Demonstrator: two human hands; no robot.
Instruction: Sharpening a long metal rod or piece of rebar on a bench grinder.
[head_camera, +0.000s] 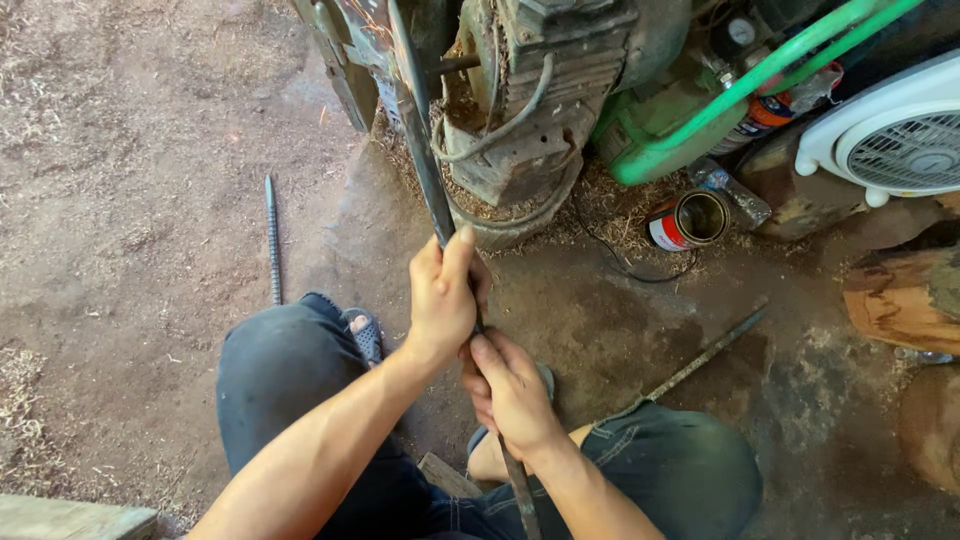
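Note:
A long dark metal blade (425, 150) runs from between my knees up to a grinding machine (520, 100) at the top, where a few sparks show near its far end. My left hand (443, 295) is wrapped around the blade, thumb along its top. Just below it, my right hand (510, 395) grips the same blade nearer my body. Both hands are closed tight on it. I am squatting, with dark trousers at the bottom of the view.
A ribbed steel rod (272, 240) lies on the dirt at left, another flat bar (700, 355) at right. An open tin can (685, 222), a green machine frame (740, 85), a white fan (900, 140) and wood logs (905, 300) crowd the right.

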